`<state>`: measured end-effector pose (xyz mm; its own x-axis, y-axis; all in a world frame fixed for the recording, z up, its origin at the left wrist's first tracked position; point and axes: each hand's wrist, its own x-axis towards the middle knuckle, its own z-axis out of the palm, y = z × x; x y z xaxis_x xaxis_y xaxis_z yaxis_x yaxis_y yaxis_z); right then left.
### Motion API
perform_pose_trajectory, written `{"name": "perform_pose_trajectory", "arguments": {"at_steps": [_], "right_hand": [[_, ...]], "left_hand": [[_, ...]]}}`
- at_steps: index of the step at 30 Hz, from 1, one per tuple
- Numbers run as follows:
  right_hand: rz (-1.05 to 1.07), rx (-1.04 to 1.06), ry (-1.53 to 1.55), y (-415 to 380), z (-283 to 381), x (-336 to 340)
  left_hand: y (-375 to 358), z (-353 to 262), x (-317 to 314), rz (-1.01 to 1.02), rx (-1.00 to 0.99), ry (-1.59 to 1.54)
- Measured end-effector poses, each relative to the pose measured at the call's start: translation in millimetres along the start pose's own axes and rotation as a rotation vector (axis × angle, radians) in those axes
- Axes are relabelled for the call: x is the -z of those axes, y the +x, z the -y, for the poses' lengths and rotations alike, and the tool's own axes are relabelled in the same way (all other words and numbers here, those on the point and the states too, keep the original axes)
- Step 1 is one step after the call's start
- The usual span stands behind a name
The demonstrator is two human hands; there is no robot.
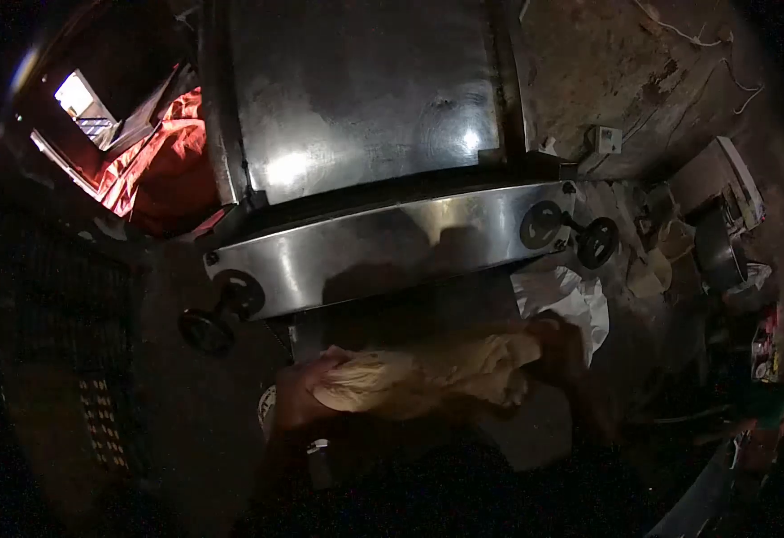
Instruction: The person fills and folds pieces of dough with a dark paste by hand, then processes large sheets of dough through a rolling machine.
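A long, pale yellow, wrinkled slab of dough point(423, 381) stretches across the lower middle of the head view, partly blurred. My left hand point(307, 393) grips its left end, with the fingers mostly in shadow. At the other end my right hand point(553, 341) is closed on the dough, dark and hard to make out. Just beyond the dough stands a steel machine with a shiny front panel point(392, 242). Dark handwheels point(239, 294) stick out at the panel's left end, and more handwheels point(543, 224) at its right end.
A sloping steel plate point(365, 90) rises behind the panel. White sheeting point(567, 305) lies by the right handwheels. A metal pot point(717, 251) and other clutter stand at the right. Red cloth point(172, 152) hangs at the upper left. Much of the room is dark.
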<state>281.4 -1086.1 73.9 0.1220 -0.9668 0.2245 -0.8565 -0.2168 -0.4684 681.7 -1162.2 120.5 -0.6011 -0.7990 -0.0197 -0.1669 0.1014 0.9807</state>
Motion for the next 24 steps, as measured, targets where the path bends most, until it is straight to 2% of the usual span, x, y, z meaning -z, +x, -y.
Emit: {"name": "perform_pose_trajectory", "arguments": {"at_steps": [1,2,3,4,5,6,7,8,9,10,11,12,13,15,16,18,19,21,22,24], "right_hand": [[-0.064,0.131,0.190,19,15,42],[-0.101,0.253,0.131,35,38,88],[-0.108,0.328,-0.140,58,48,133],[-0.229,0.363,-0.252,90,55,168],[-0.268,0.218,0.022,130,81,210],[-0.358,0.362,-0.294,183,120,251],[-0.422,0.561,-0.294,244,119,290],[-0.139,-0.052,-0.632,275,179,305],[-0.461,0.264,-0.758,306,198,309],[-0.788,0.585,-0.856,328,209,304],[-0.738,0.530,-0.680,339,228,289],[-0.684,0.477,-0.505,349,245,272],[-0.676,0.482,-0.493,347,250,248],[-0.345,0.605,-0.315,317,230,176],[-0.180,0.660,-0.230,308,216,148],[0.172,0.456,-0.368,309,187,114],[0.183,0.448,-0.363,322,169,99],[0.229,0.344,-0.137,363,130,70],[0.240,0.335,-0.134,386,112,54],[-0.323,0.619,-0.237,442,75,21]], "left_hand": [[-6,-38,2,-0.145,-0.084,0.023],[-9,-71,2,-0.288,-0.170,0.045],[-6,-93,11,-0.361,-0.364,-0.005],[4,-114,22,-0.432,-0.562,-0.055],[21,-140,29,-0.544,-0.516,-0.361],[33,-177,48,-0.582,-0.586,0.065],[53,-197,65,-0.621,-0.648,0.147],[67,-207,77,-0.651,-0.695,0.230],[71,-208,85,-0.661,-0.683,0.233],[72,-206,95,-0.498,-0.577,0.198],[73,-206,103,-0.341,-0.480,0.164],[63,-197,102,-0.595,-0.348,0.272],[45,-182,96,-0.837,-0.198,0.380],[19,-115,112,-1.009,-0.233,0.405],[0,-81,117,-1.016,-0.160,0.459],[-24,-24,114,-1.042,0.038,0.566],[-30,-2,110,-1.051,0.168,0.622],[-30,39,99,-1.081,0.192,0.577],[-28,61,97,-1.118,0.197,0.541],[-35,123,109,-1.246,0.090,0.513]]}}
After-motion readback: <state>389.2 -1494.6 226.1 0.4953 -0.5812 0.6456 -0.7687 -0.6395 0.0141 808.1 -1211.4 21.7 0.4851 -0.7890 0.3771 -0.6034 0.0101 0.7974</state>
